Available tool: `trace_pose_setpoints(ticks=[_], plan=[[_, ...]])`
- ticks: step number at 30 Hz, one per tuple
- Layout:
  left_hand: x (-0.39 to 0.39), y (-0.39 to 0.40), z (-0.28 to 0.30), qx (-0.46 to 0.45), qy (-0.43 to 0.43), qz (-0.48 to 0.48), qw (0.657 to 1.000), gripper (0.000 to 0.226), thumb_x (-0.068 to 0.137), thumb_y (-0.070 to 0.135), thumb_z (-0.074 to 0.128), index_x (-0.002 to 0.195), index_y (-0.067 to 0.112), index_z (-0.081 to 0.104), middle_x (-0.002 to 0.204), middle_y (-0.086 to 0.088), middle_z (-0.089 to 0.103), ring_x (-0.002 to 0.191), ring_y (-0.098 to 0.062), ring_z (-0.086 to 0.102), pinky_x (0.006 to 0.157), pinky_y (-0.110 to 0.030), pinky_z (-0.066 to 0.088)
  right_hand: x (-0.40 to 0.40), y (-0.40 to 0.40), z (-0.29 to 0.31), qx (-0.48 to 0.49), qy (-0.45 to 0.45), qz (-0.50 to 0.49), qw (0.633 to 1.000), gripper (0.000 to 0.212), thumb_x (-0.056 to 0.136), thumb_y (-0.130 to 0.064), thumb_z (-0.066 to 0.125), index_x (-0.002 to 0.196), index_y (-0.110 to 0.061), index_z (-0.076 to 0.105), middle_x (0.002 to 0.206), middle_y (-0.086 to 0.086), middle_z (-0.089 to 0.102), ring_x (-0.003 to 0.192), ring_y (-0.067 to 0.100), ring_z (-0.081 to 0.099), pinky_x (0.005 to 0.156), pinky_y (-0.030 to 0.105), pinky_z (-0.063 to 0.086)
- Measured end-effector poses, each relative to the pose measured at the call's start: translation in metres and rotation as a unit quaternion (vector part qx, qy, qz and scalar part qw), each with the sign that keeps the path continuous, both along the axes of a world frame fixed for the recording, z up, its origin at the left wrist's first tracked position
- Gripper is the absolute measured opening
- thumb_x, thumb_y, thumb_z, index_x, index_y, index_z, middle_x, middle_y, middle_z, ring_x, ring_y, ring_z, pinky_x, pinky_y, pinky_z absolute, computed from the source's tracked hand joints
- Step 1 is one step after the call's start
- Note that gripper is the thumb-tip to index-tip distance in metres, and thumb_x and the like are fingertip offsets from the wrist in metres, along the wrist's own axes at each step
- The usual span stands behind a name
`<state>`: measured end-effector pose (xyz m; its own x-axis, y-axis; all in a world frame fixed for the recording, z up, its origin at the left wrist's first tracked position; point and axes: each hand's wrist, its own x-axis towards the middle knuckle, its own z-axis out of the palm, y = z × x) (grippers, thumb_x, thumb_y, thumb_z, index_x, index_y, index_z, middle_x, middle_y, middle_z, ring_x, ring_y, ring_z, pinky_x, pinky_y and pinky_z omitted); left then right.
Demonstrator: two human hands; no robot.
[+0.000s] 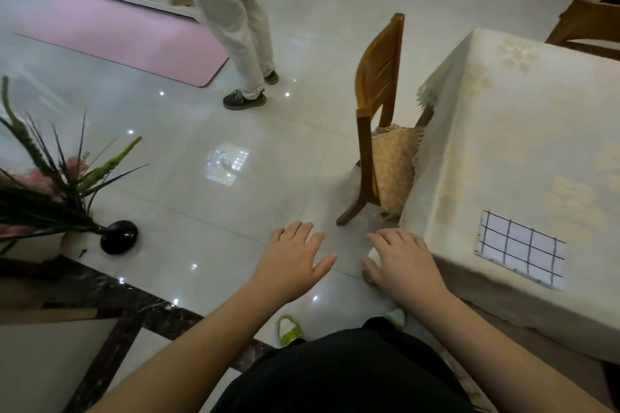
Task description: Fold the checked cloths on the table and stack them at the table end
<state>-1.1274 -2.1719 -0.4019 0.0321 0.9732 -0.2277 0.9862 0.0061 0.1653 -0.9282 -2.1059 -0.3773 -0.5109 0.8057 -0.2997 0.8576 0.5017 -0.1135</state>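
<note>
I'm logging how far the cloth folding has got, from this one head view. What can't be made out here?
- Table: right part cut off by the frame edge, so any cloths there are unseen.
- Checked cloth: folded flat near the table corner; its layer count is unreadable.
- Right hand: a small pale thing under its fingers, mostly covered.
- Left hand: fingers spread, over the floor.

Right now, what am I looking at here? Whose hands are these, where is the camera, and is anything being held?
There is no machine: a person wears a camera on the head, looking forward and down. The left hand and right hand are theirs, stretched out over the floor, fingers spread, holding nothing. At the right stands a table under a pale cloth cover, with one folded checked cloth lying near its corner. A wooden chair is tucked in beside it. Farther off, another person's legs stand by a pink mat.
</note>
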Motion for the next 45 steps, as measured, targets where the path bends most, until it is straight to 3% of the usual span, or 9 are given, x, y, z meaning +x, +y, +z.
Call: trace_pose_setpoints(ticks=[6, 13, 19, 24, 28, 33, 41, 45], plan=[[-0.035, -0.017, 0.003, -0.016, 0.002, 0.02, 1.0, 0.082, 0.086, 0.067, 0.003, 0.147, 0.024, 0.037, 0.152, -0.004, 0.04, 0.14, -0.022, 0.034, 0.112, -0.042, 0.029, -0.046, -0.014, 0.007, -0.01, -0.001, 0.024, 1.0, 0.055, 0.099, -0.05, 0.037, 0.148, -0.026, 0.034, 0.146, -0.004, 0.044, 0.135, 0.017, 0.039, 0.111, 0.035, 0.027], [-0.046, -0.018, 0.0, -0.037, -0.003, 0.047, 0.998, 0.069, 0.093, 0.063, 0.015, 0.153, 0.028, 0.022, 0.155, -0.001, 0.033, 0.143, -0.021, 0.028, 0.112, -0.04, 0.026, -0.066, 0.003, 0.004, 0.007, -0.033, 0.039, 0.999, 0.057, 0.098, -0.049, 0.037, 0.148, -0.023, 0.031, 0.141, -0.001, 0.049, 0.13, 0.02, 0.045, 0.107, 0.036, 0.035], [-0.068, 0.01, -0.004, -0.038, 0.016, 0.043, 0.998, 0.074, 0.09, 0.065, 0.011, 0.148, 0.025, 0.036, 0.146, -0.002, 0.047, 0.134, -0.024, 0.042, 0.106, -0.044, 0.036, -0.079, 0.03, 0.0, -0.011, -0.01, 0.031, 0.999, 0.056, 0.099, -0.049, 0.037, 0.148, -0.023, 0.031, 0.142, -0.002, 0.047, 0.132, 0.019, 0.042, 0.108, 0.035, 0.032], [-0.076, 0.06, -0.006, -0.071, 0.024, 0.033, 0.997, 0.081, 0.084, 0.067, -0.001, 0.152, 0.029, 0.024, 0.153, 0.001, 0.036, 0.141, -0.023, 0.032, 0.113, -0.044, 0.027, -0.088, 0.073, -0.008, -0.016, 0.01, 0.028, 0.999, 0.054, 0.099, -0.047, 0.041, 0.147, -0.023, 0.034, 0.14, -0.001, 0.05, 0.131, 0.019, 0.043, 0.109, 0.035, 0.032], [-0.084, 0.098, -0.002, -0.061, 0.046, 0.052, 0.996, 0.079, 0.086, 0.067, 0.003, 0.15, 0.029, 0.03, 0.151, 0.0, 0.042, 0.14, -0.026, 0.036, 0.114, -0.048, 0.025, -0.095, 0.113, -0.01, -0.018, 0.022, 0.038, 0.999, 0.054, 0.099, -0.043, 0.042, 0.147, -0.019, 0.034, 0.141, 0.002, 0.049, 0.131, 0.022, 0.043, 0.11, 0.036, 0.033], [-0.101, 0.133, 0.004, -0.083, 0.04, 0.058, 0.994, 0.076, 0.087, 0.07, 0.009, 0.153, 0.033, 0.017, 0.157, 0.004, 0.029, 0.145, -0.022, 0.024, 0.117, -0.046, 0.018, -0.114, 0.154, -0.009, -0.029, 0.034, 0.034, 0.998, 0.059, 0.1, -0.043, 0.042, 0.151, -0.018, 0.027, 0.144, 0.004, 0.046, 0.134, 0.023, 0.042, 0.111, 0.037, 0.033], [-0.163, 0.191, 0.002, -0.068, 0.036, 0.057, 0.995, 0.075, 0.088, 0.071, 0.014, 0.153, 0.033, 0.021, 0.156, 0.004, 0.033, 0.144, -0.02, 0.027, 0.115, -0.044, 0.021, -0.178, 0.205, -0.009, -0.033, 0.025, 0.045, 0.998, 0.059, 0.1, -0.048, 0.035, 0.151, -0.019, 0.025, 0.147, 0.002, 0.042, 0.136, 0.02, 0.038, 0.111, 0.036, 0.03], [-0.21, 0.22, 0.003, -0.058, 0.024, 0.052, 0.997, 0.086, 0.079, 0.072, 0.001, 0.152, 0.033, 0.024, 0.154, 0.004, 0.036, 0.143, -0.018, 0.029, 0.115, -0.045, 0.019, -0.226, 0.231, -0.012, -0.036, 0.007, 0.037, 0.999, 0.061, 0.101, -0.051, 0.031, 0.152, -0.02, 0.022, 0.153, 0.003, 0.035, 0.141, 0.022, 0.032, 0.114, 0.038, 0.027]])
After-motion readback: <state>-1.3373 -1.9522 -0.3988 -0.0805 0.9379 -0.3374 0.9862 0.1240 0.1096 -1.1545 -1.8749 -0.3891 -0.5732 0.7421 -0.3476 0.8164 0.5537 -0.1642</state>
